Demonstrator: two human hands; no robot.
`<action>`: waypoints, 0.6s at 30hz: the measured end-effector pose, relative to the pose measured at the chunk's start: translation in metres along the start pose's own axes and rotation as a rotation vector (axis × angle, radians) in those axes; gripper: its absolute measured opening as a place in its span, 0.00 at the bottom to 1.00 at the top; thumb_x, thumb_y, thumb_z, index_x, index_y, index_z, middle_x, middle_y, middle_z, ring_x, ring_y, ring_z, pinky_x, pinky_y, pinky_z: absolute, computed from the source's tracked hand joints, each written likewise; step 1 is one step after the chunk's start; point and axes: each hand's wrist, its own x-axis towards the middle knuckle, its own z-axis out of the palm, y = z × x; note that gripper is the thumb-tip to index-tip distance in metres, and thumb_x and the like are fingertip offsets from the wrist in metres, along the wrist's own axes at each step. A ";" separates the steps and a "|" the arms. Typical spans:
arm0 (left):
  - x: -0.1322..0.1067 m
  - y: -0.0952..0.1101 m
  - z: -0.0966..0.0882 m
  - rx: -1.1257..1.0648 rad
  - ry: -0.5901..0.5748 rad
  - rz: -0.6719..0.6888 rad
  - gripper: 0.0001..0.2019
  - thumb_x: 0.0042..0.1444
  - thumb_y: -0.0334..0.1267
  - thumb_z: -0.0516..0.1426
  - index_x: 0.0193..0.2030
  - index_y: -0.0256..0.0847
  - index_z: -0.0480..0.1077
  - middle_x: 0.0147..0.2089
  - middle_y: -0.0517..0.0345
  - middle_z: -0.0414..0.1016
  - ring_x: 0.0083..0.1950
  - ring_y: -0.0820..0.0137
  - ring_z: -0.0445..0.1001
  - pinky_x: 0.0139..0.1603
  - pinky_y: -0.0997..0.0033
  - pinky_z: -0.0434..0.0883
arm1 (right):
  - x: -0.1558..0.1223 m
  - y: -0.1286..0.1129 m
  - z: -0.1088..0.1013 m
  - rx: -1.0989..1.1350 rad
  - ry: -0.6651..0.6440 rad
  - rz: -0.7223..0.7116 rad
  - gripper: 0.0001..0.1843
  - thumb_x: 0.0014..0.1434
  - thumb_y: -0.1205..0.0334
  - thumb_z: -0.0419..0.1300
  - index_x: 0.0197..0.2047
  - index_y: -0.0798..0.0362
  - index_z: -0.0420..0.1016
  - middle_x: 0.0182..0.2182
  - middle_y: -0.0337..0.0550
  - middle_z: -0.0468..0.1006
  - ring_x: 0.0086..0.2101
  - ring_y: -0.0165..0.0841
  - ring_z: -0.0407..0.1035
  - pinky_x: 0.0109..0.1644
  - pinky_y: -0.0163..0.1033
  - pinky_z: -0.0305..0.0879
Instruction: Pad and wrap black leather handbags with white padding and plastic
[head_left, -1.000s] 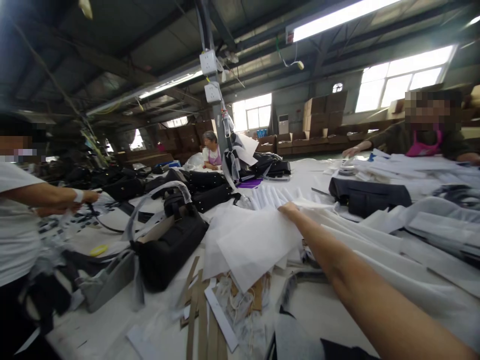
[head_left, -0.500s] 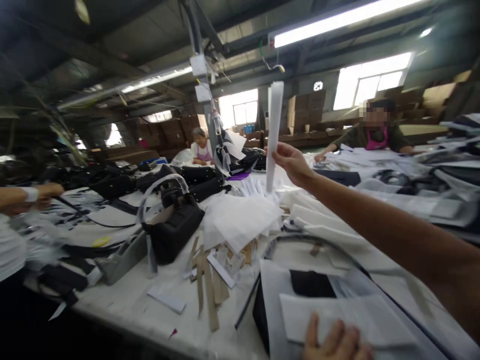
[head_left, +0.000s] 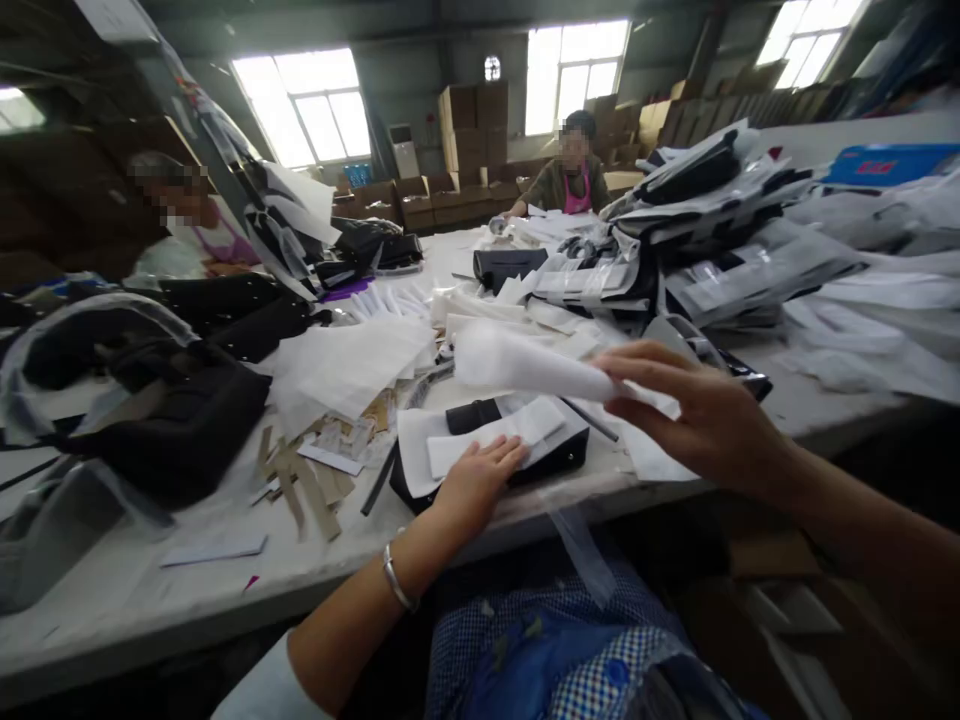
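My right hand (head_left: 697, 415) pinches a folded white sheet (head_left: 525, 365) and holds it level above the table edge. Under it lies a black flat pouch (head_left: 480, 415) with a white paper strip (head_left: 495, 440) across it. My left hand (head_left: 476, 480), a bangle on its wrist, rests flat on that strip and pouch, fingers stretched out. A loose pile of white sheets (head_left: 352, 365) lies just beyond, to the left.
Black bags (head_left: 172, 410) in clear wrap sit at the left. Cardboard strips (head_left: 300, 480) lie near the table edge (head_left: 225, 590). Stacked wrapped goods (head_left: 712, 230) rise at the right. Two people sit across the table, one at the left, one at the far end.
My right hand has brought the white sheet from upright and far out down to level near me. My left hand moved onto the pouch. The view swung right and down.
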 end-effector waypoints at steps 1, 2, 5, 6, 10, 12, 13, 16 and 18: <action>0.001 -0.002 0.000 0.001 -0.014 -0.001 0.32 0.56 0.21 0.52 0.67 0.46 0.61 0.67 0.51 0.67 0.67 0.61 0.66 0.65 0.53 0.68 | -0.021 0.003 0.002 -0.070 -0.016 -0.003 0.21 0.65 0.61 0.60 0.60 0.41 0.72 0.52 0.42 0.77 0.50 0.38 0.74 0.55 0.41 0.74; 0.003 -0.004 -0.001 0.001 -0.033 0.002 0.30 0.57 0.22 0.52 0.66 0.44 0.63 0.66 0.50 0.68 0.66 0.61 0.67 0.64 0.55 0.69 | -0.041 0.005 0.005 -0.124 -0.035 -0.003 0.21 0.65 0.63 0.59 0.61 0.40 0.72 0.52 0.42 0.77 0.49 0.38 0.75 0.54 0.41 0.75; 0.010 -0.010 -0.015 -0.020 -0.097 0.057 0.29 0.55 0.23 0.53 0.65 0.42 0.65 0.66 0.52 0.67 0.66 0.63 0.68 0.64 0.62 0.68 | -0.091 0.009 0.022 -0.225 -0.060 -0.010 0.21 0.66 0.67 0.55 0.60 0.42 0.72 0.50 0.43 0.79 0.47 0.38 0.75 0.52 0.42 0.75; 0.013 -0.012 -0.022 -0.040 -0.125 0.093 0.31 0.54 0.22 0.53 0.65 0.42 0.64 0.67 0.53 0.66 0.66 0.64 0.67 0.65 0.65 0.67 | -0.104 0.010 0.030 -0.245 -0.061 -0.023 0.21 0.66 0.68 0.55 0.59 0.43 0.73 0.49 0.43 0.80 0.47 0.38 0.75 0.53 0.43 0.74; 0.025 -0.022 -0.055 -0.085 -0.262 0.176 0.35 0.51 0.24 0.57 0.67 0.45 0.62 0.64 0.56 0.71 0.60 0.63 0.74 0.61 0.67 0.70 | -0.131 0.010 0.069 -0.312 -0.066 -0.089 0.20 0.64 0.70 0.55 0.56 0.45 0.76 0.47 0.41 0.82 0.46 0.39 0.75 0.54 0.46 0.72; 0.032 -0.025 -0.066 -0.072 -0.311 0.169 0.34 0.52 0.26 0.58 0.67 0.47 0.63 0.60 0.56 0.75 0.55 0.62 0.77 0.56 0.67 0.72 | -0.130 0.009 0.092 -0.344 -0.033 -0.106 0.20 0.63 0.71 0.56 0.55 0.46 0.77 0.47 0.41 0.82 0.46 0.39 0.74 0.53 0.46 0.71; 0.034 -0.026 -0.069 -0.071 -0.329 0.169 0.33 0.52 0.27 0.59 0.67 0.47 0.63 0.59 0.56 0.76 0.55 0.62 0.78 0.55 0.67 0.72 | -0.128 0.008 0.104 -0.356 -0.009 -0.110 0.20 0.63 0.71 0.56 0.55 0.46 0.77 0.48 0.41 0.82 0.46 0.39 0.74 0.52 0.46 0.70; 0.038 -0.028 -0.071 -0.084 -0.352 0.193 0.32 0.54 0.27 0.58 0.67 0.45 0.63 0.61 0.54 0.74 0.57 0.63 0.76 0.57 0.67 0.71 | -0.114 0.007 0.136 -0.373 0.065 -0.109 0.19 0.63 0.71 0.57 0.55 0.47 0.77 0.49 0.42 0.81 0.46 0.39 0.73 0.52 0.45 0.69; 0.038 -0.028 -0.069 -0.087 -0.339 0.207 0.31 0.54 0.27 0.58 0.66 0.45 0.63 0.61 0.55 0.74 0.57 0.63 0.76 0.58 0.68 0.70 | -0.105 0.008 0.152 -0.385 0.111 -0.099 0.18 0.64 0.71 0.56 0.54 0.47 0.78 0.48 0.42 0.82 0.46 0.38 0.73 0.52 0.44 0.69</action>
